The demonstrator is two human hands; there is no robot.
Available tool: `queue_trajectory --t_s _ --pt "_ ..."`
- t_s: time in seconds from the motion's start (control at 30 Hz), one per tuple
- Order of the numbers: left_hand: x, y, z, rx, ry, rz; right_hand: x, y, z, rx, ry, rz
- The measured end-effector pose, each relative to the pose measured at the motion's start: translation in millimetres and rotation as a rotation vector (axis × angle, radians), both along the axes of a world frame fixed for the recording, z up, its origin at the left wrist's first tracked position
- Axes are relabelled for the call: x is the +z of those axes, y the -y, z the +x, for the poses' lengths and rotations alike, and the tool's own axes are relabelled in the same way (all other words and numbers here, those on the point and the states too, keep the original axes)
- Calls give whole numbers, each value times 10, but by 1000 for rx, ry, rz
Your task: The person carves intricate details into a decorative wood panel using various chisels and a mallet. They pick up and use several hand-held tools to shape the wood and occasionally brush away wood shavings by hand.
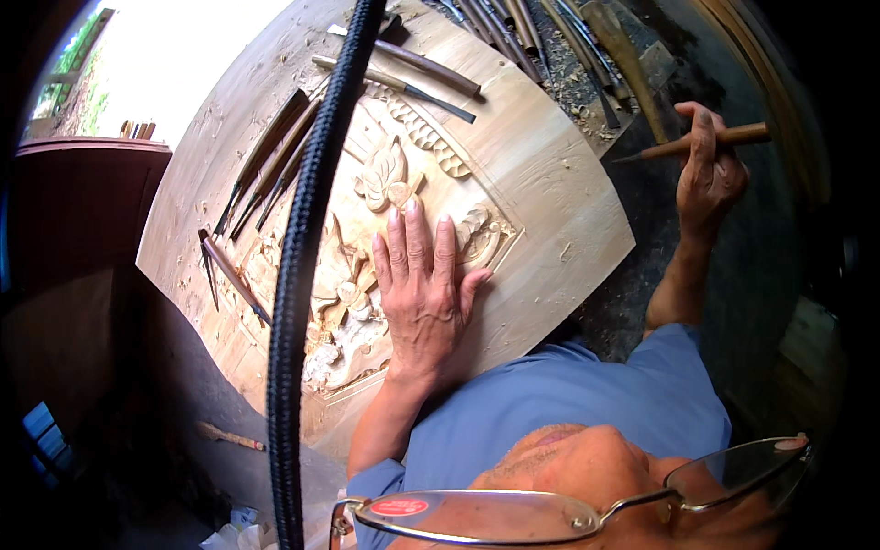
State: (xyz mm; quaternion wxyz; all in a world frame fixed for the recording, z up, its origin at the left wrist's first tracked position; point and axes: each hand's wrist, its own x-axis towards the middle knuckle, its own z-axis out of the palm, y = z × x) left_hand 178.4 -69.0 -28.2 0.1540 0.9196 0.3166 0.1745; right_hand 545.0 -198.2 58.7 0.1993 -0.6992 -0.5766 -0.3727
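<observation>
My left hand [420, 302] lies palm down on a carved wooden panel [564, 220], fingers stretched out over the relief. Flowers, leaves and a scale-like band [431, 137] are cut into the pale wood around it. Off the panel's right edge, my right hand [710, 179] grips a carving chisel [738, 135] by its brown wooden handle. The slim dark blade of that chisel points left, toward the panel's edge, without touching it.
Several chisels [266, 165] lie on the panel's left and far parts. More tools [513, 37] and a wooden mallet-like piece [628, 60] rest among shavings beyond it. A black braided cable [307, 211] crosses the view. A brush-like stick [229, 435] lies at lower left.
</observation>
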Motion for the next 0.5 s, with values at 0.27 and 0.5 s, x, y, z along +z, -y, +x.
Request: queue_trajectory --t_s 0.27,0.5 --pt "-27 15 -23 -23 -17 54 -329 -498 201 253 -336 -21" --pt "-64 3 -32 -28 24 98 -953 -843 618 138 58 -267"
